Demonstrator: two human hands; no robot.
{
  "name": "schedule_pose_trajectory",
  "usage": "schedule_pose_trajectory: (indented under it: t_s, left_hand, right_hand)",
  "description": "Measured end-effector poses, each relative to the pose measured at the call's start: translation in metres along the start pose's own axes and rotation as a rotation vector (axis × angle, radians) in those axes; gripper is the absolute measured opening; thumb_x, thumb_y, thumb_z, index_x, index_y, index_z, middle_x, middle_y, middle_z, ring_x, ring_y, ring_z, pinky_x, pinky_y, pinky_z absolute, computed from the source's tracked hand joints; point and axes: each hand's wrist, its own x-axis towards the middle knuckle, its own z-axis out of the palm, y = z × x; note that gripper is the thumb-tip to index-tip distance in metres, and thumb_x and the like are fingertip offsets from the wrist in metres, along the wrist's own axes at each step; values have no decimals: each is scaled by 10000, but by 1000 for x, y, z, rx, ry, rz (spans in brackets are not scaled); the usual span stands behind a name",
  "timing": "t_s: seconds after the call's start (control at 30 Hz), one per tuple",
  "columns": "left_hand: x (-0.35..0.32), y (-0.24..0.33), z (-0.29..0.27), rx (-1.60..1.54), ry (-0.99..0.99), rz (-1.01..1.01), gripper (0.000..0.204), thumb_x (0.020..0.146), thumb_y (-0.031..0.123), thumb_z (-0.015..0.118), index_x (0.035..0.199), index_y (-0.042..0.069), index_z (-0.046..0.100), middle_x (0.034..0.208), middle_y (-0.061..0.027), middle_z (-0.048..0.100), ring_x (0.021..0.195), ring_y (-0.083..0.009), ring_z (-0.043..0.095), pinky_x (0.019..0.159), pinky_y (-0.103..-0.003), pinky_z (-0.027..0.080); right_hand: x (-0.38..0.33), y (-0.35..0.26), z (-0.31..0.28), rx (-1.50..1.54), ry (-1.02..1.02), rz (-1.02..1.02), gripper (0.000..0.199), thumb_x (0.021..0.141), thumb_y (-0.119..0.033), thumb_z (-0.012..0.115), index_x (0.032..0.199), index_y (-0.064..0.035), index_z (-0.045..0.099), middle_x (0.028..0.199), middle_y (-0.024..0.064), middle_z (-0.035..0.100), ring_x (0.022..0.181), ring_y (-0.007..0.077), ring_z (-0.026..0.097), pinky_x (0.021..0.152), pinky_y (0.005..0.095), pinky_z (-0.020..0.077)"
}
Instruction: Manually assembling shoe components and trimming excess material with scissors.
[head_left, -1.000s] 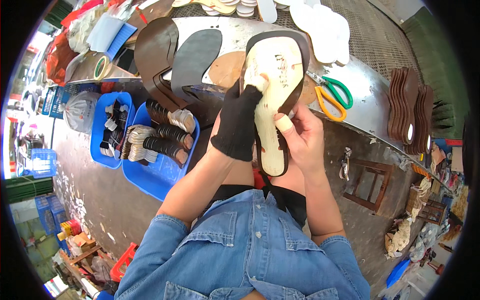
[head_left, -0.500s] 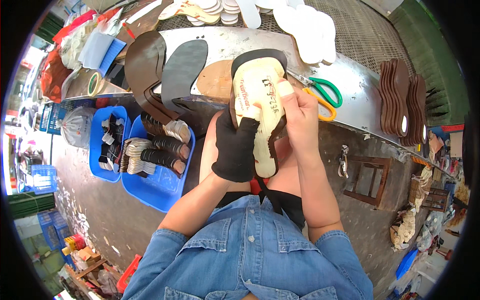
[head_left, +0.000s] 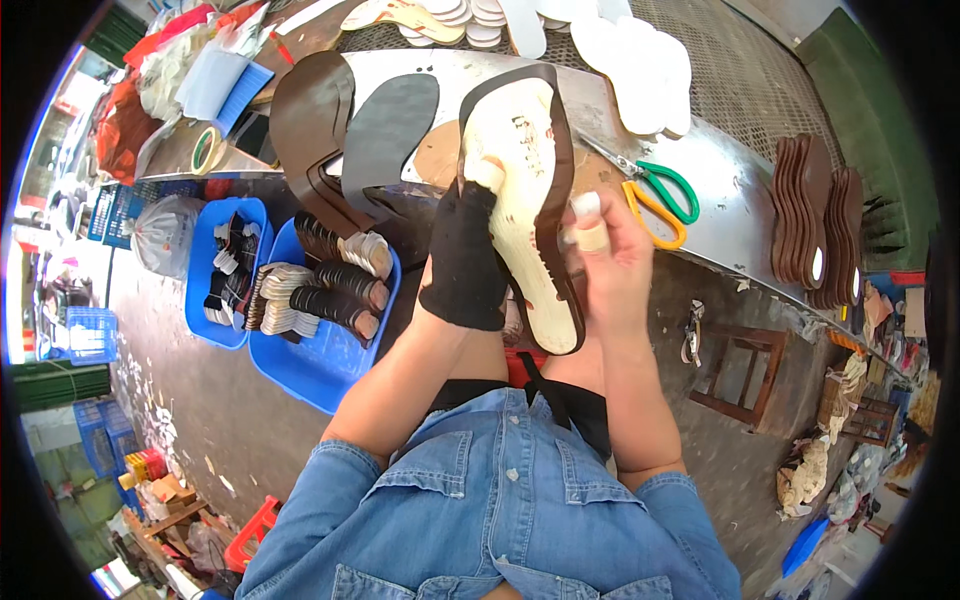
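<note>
L hand, black glove, clamped on the shoe sole, held upright over lap, near edge of the bench. R hand fingers curled, pressing sole's right rim. Looks like edge-bonding step; next prob needs firm pressure further along rim. Scissors just right.

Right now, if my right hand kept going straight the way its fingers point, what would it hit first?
Your right hand points up and away toward the metal table. The first thing in that line looks like the green and yellow scissors, though depth is hard to judge.
</note>
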Motion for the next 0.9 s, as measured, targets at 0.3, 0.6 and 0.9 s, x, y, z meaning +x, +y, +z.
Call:
schedule_pose_trajectory:
  t_s: [0.3,0.6,0.9]
  left_hand:
    - [15,3,-19,-198,-46,-175,483,922,327,538,1321,67,454,1206,-69,579,1061,-188,573,909,-327,471]
    - [25,-6,-19,-148,-126,-155,431,891,528,534,1055,131,561,764,-34,558,708,-178,572,572,-305,488]
    - [12,-19,-16,507,-182,27,629,833,92,660,1373,52,339,1072,-78,559,957,-154,566,821,-282,461]
  right_hand:
    - [-17,-13,6,-685,-233,3,284,760,-105,721,948,7,540,718,70,580,533,104,500,497,256,409]
    - [-30,-9,-3,35,-239,293,602,801,-102,690,1325,15,420,1009,72,567,808,87,566,641,213,469]
    - [-26,-4,-25,-604,-20,-16,528,713,-79,702,1211,10,551,982,55,489,779,120,510,592,231,424]
